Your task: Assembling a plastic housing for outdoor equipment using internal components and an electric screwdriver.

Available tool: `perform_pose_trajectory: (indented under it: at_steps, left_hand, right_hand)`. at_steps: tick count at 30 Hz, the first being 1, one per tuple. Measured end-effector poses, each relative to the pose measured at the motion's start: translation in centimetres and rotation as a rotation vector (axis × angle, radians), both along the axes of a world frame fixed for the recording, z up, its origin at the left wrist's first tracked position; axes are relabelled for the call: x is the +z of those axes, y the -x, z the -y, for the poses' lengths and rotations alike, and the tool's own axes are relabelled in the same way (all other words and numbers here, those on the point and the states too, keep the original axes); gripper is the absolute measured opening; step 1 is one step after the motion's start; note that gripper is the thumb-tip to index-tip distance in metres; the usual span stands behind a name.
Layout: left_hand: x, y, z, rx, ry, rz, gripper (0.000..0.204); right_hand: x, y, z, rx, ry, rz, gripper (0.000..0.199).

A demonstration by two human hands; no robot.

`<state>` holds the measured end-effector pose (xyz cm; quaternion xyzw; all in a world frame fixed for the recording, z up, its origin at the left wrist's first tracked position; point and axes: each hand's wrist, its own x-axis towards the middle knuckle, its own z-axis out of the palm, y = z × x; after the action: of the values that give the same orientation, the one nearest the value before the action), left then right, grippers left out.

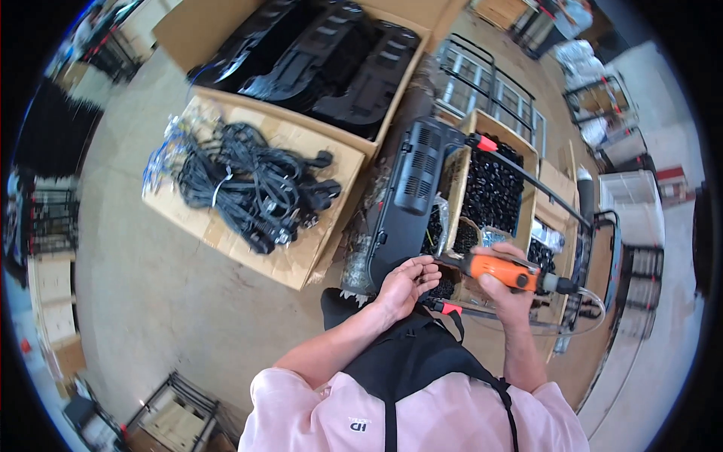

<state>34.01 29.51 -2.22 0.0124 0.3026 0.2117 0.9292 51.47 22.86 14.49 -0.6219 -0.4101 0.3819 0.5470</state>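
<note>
My right hand (506, 290) is wrapped around an orange air screwdriver (503, 272) held level, its dark nose pointing left and a hose at its rear end. The fingertips of my left hand (410, 286) are pinched together close to the tool's tip. Whatever they hold, if anything, is too small to make out. Just beyond my left hand lies a long black plastic housing (399, 218) with a raised vented cover, on a padded support (358, 260). To its right stands a wooden bin (536, 162) full of small black parts.
A cardboard box (367, 151) of black plastic shells stands at the far side. Bundled black power cords (260, 184) lie on a carton (280, 273) to the left. A black bar (550, 194) with red ends crosses the bins. Metal frames (489, 79) stand beyond.
</note>
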Motion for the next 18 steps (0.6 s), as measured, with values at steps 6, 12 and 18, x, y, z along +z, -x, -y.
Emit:
perform_pose_trajectory:
  at_steps: [6,12,18]
  left_hand:
    - [0.9,-7.1,-2.5,-0.095,-0.057,0.03,0.032]
    - [1.2,-15.4,-5.4,-0.18,-0.202,0.039,0.033]
    - [-0.9,-19.9,-5.5,-0.319,-0.755,-0.224,0.049]
  right_hand:
    - [0.0,-3.3,12.5,-0.511,0.033,-0.234,0.064]
    - [-1.4,-2.5,25.4,-0.935,0.067,-0.404,0.062]
    - [-4.5,-1.5,30.9,-1.117,0.044,-0.438,0.06]
